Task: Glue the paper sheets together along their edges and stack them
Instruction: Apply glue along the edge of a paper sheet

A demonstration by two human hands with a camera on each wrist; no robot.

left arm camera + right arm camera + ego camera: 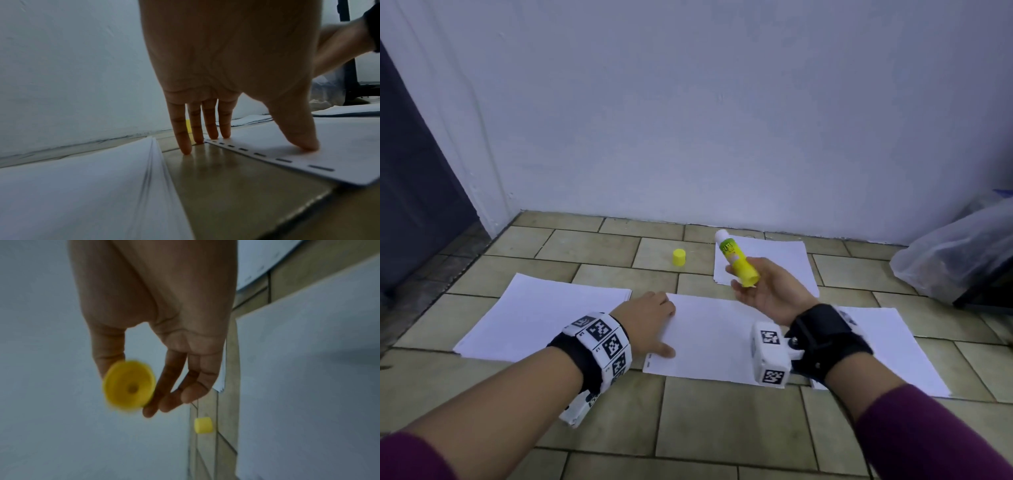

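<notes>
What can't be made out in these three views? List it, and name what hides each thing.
- Glue stick label: the right wrist view shows only its blurred yellow base.
- Glue tip: too small in the head view to tell how far the glue is wound out.
- Yellow cap: in the left wrist view the left hand's fingers hide nearly all of it.
- Plastic bag contents: cut off by the head view's right edge and blurred.

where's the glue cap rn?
In the head view the yellow cap stands alone on the tiled floor, left of the far paper stack, beyond the middle sheet.
</notes>
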